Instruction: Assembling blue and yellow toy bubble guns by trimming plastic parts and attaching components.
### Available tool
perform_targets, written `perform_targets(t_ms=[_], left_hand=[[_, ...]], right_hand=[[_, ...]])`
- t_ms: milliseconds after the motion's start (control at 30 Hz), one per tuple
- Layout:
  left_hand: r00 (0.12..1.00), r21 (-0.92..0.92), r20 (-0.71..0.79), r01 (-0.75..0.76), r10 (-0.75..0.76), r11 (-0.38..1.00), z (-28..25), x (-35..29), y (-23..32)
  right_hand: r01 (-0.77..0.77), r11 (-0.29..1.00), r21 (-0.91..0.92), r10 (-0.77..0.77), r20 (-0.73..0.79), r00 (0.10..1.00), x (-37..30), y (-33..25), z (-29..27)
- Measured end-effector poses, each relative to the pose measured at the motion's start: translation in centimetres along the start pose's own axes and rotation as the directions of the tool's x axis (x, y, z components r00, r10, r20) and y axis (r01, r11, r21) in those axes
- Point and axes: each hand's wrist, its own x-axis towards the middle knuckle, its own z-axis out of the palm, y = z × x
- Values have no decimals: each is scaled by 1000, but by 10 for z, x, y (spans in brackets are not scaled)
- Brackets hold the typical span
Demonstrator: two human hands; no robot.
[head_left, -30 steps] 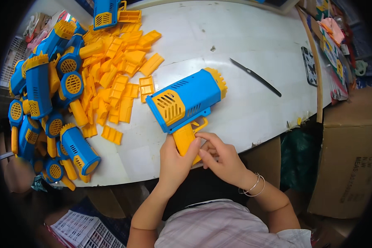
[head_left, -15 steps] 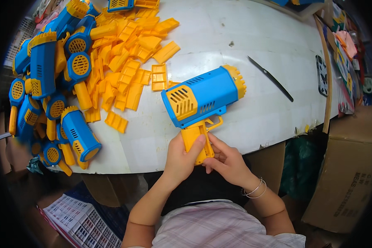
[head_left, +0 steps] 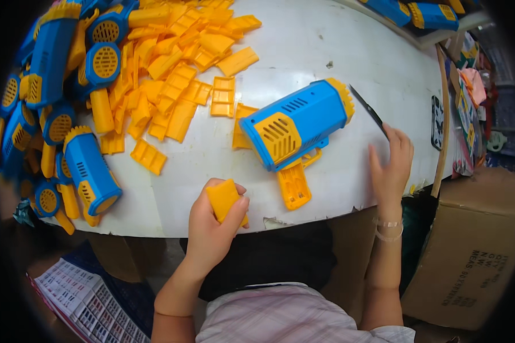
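Note:
My left hand (head_left: 217,220) is closed around a yellow plastic battery cover (head_left: 224,200), above the table's front edge. A blue and yellow toy bubble gun (head_left: 297,123) lies on the table between my hands. Its yellow grip (head_left: 294,186) points toward me, and the battery compartment in it is uncovered. Over to the right, my right hand (head_left: 393,163) reaches onto the handle end of a slim black knife (head_left: 369,107). The fingertips touch the handle while the thumb stands apart, and the knife still lies flat.
Loose yellow covers (head_left: 177,86) are heaped at the left of the white table (head_left: 349,188). More bubble guns (head_left: 91,168) are piled beyond them at the far left. A phone (head_left: 436,123) lies by the right edge; a cardboard box (head_left: 469,251) stands below.
Both hands have let go of the bubble gun, which now rests on the table. My left hand now holds a yellow cover, and my right hand has moved right to the knife.

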Motion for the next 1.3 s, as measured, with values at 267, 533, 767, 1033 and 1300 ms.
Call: perform_targets(t_ms=[267, 533, 767, 1033, 1300], left_hand=[[990, -201, 105, -71, 94, 977, -2, -3, -28], [984, -278, 167, -13, 62, 961, -23, -14, -23], [924, -560, 351, 79, 150, 825, -23, -24, -36], [795, -360, 595, 135, 115, 923, -41, -50, -39], [723, 403, 16, -637, 690, 658, -34, -52, -39]], right_hand=[[-111, 993, 28, 99, 278, 955, 5, 29, 25], [-610, 464, 642, 390, 470, 792, -22, -25, -24], [-792, 25, 610, 47, 790, 611, -48, -128, -56], [-893, -145, 426, -117, 889, 443, -58, -155, -48], [-716, -64, 695, -109, 708, 698, -66, -138, -44]])
